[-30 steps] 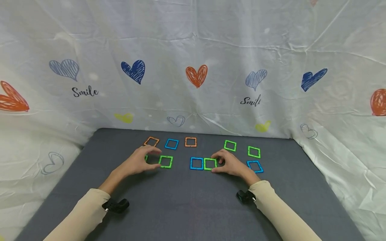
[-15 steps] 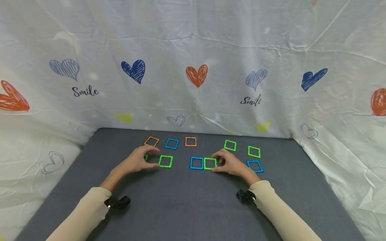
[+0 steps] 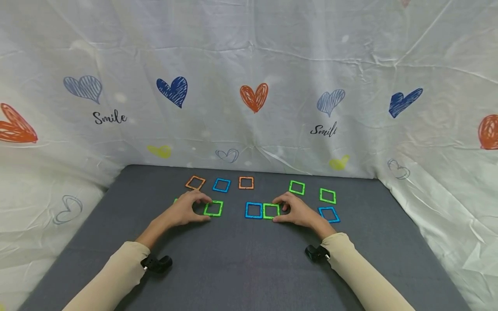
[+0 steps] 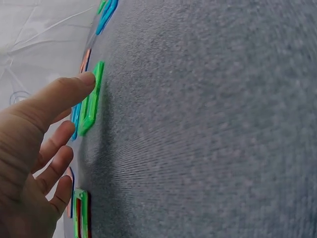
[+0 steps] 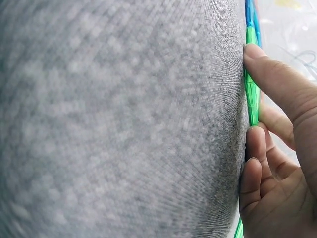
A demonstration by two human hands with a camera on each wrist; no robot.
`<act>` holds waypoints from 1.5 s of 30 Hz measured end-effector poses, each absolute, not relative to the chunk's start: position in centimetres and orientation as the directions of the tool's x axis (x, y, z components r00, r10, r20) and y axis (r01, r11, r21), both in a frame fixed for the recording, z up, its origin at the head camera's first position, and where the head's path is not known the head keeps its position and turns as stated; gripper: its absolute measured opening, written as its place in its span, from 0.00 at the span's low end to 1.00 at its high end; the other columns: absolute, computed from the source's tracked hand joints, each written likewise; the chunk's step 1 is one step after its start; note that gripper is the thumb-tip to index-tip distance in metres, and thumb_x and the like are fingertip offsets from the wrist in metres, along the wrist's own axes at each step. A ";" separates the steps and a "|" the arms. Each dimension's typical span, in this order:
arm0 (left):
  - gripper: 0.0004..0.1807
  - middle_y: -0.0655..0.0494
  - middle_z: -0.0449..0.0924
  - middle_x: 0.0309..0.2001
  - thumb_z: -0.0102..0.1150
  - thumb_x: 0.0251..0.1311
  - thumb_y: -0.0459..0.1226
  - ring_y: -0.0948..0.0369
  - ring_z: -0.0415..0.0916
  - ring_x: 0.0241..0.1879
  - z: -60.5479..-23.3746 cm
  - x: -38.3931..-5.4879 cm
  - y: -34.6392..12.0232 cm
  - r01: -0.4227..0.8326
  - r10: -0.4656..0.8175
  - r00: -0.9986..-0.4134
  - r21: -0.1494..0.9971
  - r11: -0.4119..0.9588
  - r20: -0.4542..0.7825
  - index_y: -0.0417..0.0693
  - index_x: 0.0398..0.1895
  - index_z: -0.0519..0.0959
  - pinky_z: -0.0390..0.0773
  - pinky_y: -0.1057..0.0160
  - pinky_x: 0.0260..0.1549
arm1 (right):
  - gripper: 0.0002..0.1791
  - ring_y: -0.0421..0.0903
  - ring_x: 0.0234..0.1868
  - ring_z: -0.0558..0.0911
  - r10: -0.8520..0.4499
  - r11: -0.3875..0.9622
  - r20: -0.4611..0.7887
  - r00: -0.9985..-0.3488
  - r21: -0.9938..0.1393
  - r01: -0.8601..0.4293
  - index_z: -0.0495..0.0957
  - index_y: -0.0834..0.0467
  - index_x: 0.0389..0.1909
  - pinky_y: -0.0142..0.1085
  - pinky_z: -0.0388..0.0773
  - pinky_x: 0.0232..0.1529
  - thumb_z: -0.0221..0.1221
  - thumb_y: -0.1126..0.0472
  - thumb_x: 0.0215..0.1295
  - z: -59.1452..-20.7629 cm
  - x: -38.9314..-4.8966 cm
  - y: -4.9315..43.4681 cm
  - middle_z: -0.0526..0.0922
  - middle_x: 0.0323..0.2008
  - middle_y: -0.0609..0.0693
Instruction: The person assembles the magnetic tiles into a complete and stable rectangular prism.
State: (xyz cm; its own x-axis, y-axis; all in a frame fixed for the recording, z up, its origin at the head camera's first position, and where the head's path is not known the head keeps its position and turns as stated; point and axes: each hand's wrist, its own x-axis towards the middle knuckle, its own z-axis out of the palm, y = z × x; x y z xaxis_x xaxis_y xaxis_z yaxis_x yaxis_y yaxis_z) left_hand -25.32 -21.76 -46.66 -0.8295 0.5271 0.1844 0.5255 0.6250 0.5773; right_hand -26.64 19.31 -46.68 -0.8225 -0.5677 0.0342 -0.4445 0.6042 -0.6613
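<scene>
My left hand [image 3: 186,209] stands around the left side of a green square magnetic tile [image 3: 221,209], thumb by its near edge and index finger by its far edge. In the left wrist view the thumb overlaps that green frame [image 4: 91,111], the other fingers loosely bent. With thumb and index finger, my right hand [image 3: 297,211] pinches another green square tile [image 3: 271,217] at its near and far edges. This one lies flat, its left side against a blue square tile [image 3: 253,217]. Mostly hidden behind the left hand is one more green tile [image 3: 175,200].
Along the back of the grey table [image 3: 249,268] lie an orange tile [image 3: 190,179], a blue tile [image 3: 221,191] and a second orange tile [image 3: 246,188]. Two green tiles [image 3: 297,193] and a blue tile [image 3: 329,209] are at the right. A white curtain [image 3: 218,52] hangs behind.
My left hand has moved slightly right, so its thumb and index finger now reach over the left part of the green tile. The right hand and the tiles have stayed put.
</scene>
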 end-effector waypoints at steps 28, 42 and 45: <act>0.27 0.49 0.78 0.52 0.78 0.54 0.44 0.49 0.75 0.49 -46.8 -26.3 -21.5 0.464 0.501 -0.861 0.544 0.699 0.091 0.44 0.55 0.83 0.75 0.45 0.49 | 0.28 0.46 0.40 0.73 -0.571 0.603 0.055 -0.819 -0.649 -0.464 0.80 0.60 0.59 0.42 0.74 0.43 0.75 0.53 0.60 -46.7 -26.5 19.4 0.75 0.47 0.51; 0.29 0.50 0.81 0.51 0.78 0.54 0.43 0.48 0.77 0.50 -46.3 -26.4 -21.6 0.451 0.483 -0.869 0.581 0.678 0.111 0.42 0.57 0.81 0.76 0.45 0.50 | 0.28 0.45 0.41 0.73 -0.567 0.609 0.038 -0.823 -0.653 -0.450 0.80 0.61 0.60 0.42 0.75 0.44 0.74 0.54 0.61 -46.6 -26.3 19.1 0.75 0.48 0.50; 0.29 0.50 0.81 0.52 0.78 0.54 0.43 0.48 0.77 0.50 -46.2 -26.3 -21.7 0.466 0.495 -0.860 0.591 0.659 0.127 0.41 0.57 0.81 0.76 0.45 0.51 | 0.28 0.45 0.41 0.73 -0.568 0.608 0.040 -0.822 -0.653 -0.452 0.80 0.61 0.60 0.41 0.75 0.44 0.74 0.55 0.61 -46.5 -26.3 19.2 0.75 0.49 0.50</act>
State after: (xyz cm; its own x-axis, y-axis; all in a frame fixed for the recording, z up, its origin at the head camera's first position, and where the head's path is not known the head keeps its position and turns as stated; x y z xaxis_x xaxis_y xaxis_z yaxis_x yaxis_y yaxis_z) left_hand -26.35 -21.67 -46.15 -0.8598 0.4946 0.1271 0.4662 0.6587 0.5905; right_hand -26.31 19.17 -46.54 -0.8218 -0.5684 0.0401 -0.4523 0.6078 -0.6527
